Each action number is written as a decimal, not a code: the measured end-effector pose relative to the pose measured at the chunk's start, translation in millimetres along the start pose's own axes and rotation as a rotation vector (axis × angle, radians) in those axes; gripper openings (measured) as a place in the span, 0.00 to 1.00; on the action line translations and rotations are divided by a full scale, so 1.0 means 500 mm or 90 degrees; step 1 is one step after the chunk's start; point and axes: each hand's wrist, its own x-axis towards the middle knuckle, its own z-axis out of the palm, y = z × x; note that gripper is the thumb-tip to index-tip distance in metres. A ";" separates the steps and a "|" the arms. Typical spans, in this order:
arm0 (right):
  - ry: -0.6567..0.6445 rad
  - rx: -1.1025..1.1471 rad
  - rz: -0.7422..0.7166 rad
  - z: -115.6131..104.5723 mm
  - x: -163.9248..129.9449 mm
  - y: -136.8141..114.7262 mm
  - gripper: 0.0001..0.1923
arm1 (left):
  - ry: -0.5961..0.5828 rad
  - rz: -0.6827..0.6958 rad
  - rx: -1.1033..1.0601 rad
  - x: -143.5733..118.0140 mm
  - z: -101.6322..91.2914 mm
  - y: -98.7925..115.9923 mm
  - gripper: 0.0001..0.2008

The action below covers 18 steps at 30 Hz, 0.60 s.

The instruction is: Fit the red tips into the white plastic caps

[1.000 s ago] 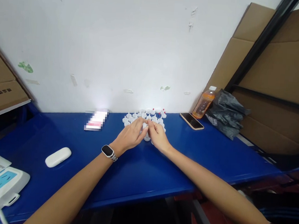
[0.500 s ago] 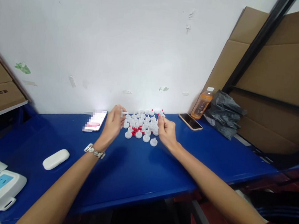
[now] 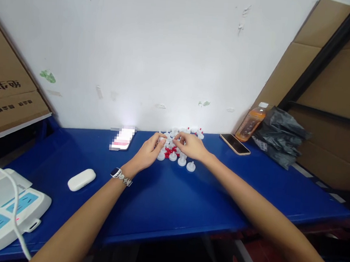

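Note:
A cluster of several small white plastic caps (image 3: 181, 161) with small red pieces (image 3: 169, 151) among them lies on the blue table (image 3: 170, 195) near the wall. My left hand (image 3: 147, 153), with a watch on its wrist, reaches into the cluster from the left, its fingertips pinched on a white cap. My right hand (image 3: 191, 145) comes in from the right, fingers curled over the caps and touching them. What my right fingers hold is hidden.
A lit phone (image 3: 122, 138) lies left of the caps, a dark phone (image 3: 235, 144) right of them. An orange drink bottle (image 3: 251, 122) and a black plastic bag (image 3: 280, 135) stand at the right. A white earbud case (image 3: 82, 179) and a power strip (image 3: 2, 210) lie at the left. Cardboard boxes flank both sides.
Both hands, spread apart half a second ago, have come back together over the cap cluster. The view has shifted slightly to the left.

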 end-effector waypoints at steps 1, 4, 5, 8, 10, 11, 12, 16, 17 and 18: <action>0.014 0.014 0.012 -0.005 -0.009 0.003 0.08 | 0.000 0.005 0.002 0.000 0.001 0.001 0.19; 0.029 0.024 0.032 -0.023 -0.058 0.011 0.06 | -0.004 0.020 0.015 -0.002 0.008 0.008 0.18; 0.016 0.023 0.029 -0.028 -0.078 0.014 0.06 | -0.007 0.022 0.021 -0.003 0.012 0.011 0.18; -0.041 0.046 -0.006 -0.036 -0.131 0.025 0.05 | -0.028 0.022 0.034 -0.004 0.026 0.022 0.18; -0.065 0.096 -0.026 -0.033 -0.149 0.036 0.03 | -0.045 0.026 0.033 -0.003 0.036 0.028 0.18; -0.067 0.124 -0.029 -0.030 -0.152 0.042 0.03 | -0.050 0.029 0.031 -0.002 0.042 0.031 0.18; -0.064 0.149 -0.030 -0.026 -0.152 0.049 0.02 | -0.054 0.030 0.028 -0.002 0.048 0.033 0.19; -0.005 0.175 -0.007 -0.016 -0.128 0.073 0.01 | -0.062 0.027 0.038 0.002 0.068 0.042 0.19; 0.005 0.174 -0.002 -0.016 -0.122 0.077 0.01 | -0.065 0.032 0.041 0.002 0.071 0.044 0.19; 0.012 0.174 0.001 -0.017 -0.117 0.078 0.02 | -0.064 0.039 0.042 0.001 0.072 0.045 0.19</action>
